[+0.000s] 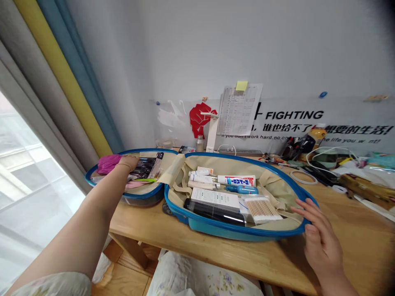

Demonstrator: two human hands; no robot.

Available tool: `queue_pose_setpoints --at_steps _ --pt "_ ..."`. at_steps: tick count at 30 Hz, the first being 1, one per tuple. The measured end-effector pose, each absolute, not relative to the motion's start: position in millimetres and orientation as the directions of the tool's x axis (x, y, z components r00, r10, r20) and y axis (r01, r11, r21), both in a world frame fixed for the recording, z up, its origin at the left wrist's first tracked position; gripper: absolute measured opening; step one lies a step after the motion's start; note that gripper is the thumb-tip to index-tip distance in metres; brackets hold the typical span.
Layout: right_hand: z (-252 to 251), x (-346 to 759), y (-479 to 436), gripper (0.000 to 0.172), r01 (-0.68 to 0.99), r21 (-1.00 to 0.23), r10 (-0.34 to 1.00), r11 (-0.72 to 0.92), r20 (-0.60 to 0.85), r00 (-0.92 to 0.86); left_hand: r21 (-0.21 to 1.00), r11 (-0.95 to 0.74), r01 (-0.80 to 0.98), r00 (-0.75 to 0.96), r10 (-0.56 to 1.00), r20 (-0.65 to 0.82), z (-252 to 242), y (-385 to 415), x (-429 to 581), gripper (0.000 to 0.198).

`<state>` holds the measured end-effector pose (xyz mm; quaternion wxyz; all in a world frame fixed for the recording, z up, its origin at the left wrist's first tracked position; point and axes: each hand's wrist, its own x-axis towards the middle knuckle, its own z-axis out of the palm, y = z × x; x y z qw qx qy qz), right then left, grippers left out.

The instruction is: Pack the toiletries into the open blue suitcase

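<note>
A small blue suitcase [240,231] lies opened flat on the table, with a beige lining in both halves. My left hand [131,162] reaches into the left half, between a bright purple bundle [108,164] and a dark clear-fronted packet [149,166]; its fingers are mostly hidden. At the right end, my right hand [321,236] has its fingers apart against the blue rim. In the right half are a toothpaste tube [237,181], a blue bottle [242,189], a white box [214,198], a black cylinder [216,211] and a bag of cotton swabs [262,209].
Behind the suitcase stand a white lamp [212,133] and a small jar [200,144]. Cables, a bottle [316,137] and a brown-gold pouch [367,190] crowd the table's right back. A curtain [61,82] hangs at left; the wooden table's [345,205] front edge runs below.
</note>
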<state>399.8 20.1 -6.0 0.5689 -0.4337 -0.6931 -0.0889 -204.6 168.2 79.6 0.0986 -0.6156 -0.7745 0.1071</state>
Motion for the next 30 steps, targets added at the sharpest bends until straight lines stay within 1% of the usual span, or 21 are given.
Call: queue_pose_setpoints --at_steps 3,6,8,10,12,13,15,17,18,21,23,26,30 --pt "-5 400 19 0.034 0.699 -0.374 0.504 0.61 0.863 0.022 -0.276 0.23 0.933 -0.223 0.973 0.059 85 162 -198 0.038" --pt "-6 401 19 0.033 0.7 -0.372 0.505 0.609 0.863 0.019 -0.254 0.234 0.938 -0.206 0.969 0.132 99 158 -183 0.042" --pt "-8 402 20 0.033 0.701 -0.365 0.499 0.613 0.867 0.015 -0.226 0.196 0.954 -0.153 0.969 0.192 112 157 -164 0.047" --pt "-8 402 21 0.033 0.696 -0.359 0.494 0.622 0.869 0.007 -0.169 0.062 0.984 -0.014 0.962 0.272 124 153 -134 0.049" --pt "-8 401 21 0.032 0.688 -0.364 0.494 0.628 0.869 0.009 -0.102 -0.167 0.981 0.192 0.923 0.334 133 144 -95 0.048" --pt "-8 400 20 0.032 0.685 -0.367 0.497 0.629 0.868 0.01 -0.077 -0.287 0.955 0.296 0.896 0.332 136 138 -75 0.048" --pt "-6 398 20 0.032 0.683 -0.379 0.502 0.625 0.865 0.021 -0.021 -0.459 0.888 0.448 0.853 0.268 139 126 -33 0.048" --pt "-5 397 20 0.033 0.681 -0.386 0.502 0.623 0.864 0.031 0.028 -0.541 0.84 0.53 0.831 0.17 138 118 6 0.047" --pt "-5 396 20 0.033 0.679 -0.386 0.498 0.625 0.866 0.034 0.033 -0.564 0.825 0.557 0.822 0.119 137 115 23 0.047" --pt "-5 396 20 0.034 0.672 -0.382 0.492 0.634 0.87 0.031 0.021 -0.6 0.8 0.6 0.8 -0.02 129 118 67 0.045" --pt "-6 397 21 0.034 0.668 -0.388 0.497 0.635 0.867 0.031 0.04 -0.612 0.79 0.613 0.786 -0.085 122 124 89 0.045" --pt "-6 397 21 0.033 0.662 -0.395 0.502 0.637 0.864 0.032 0.077 -0.631 0.772 0.635 0.76 -0.135 112 134 115 0.045" --pt "-6 397 19 0.033 0.66 -0.397 0.511 0.638 0.859 0.024 0.05 -0.645 0.763 0.642 0.746 -0.177 98 141 130 0.041"
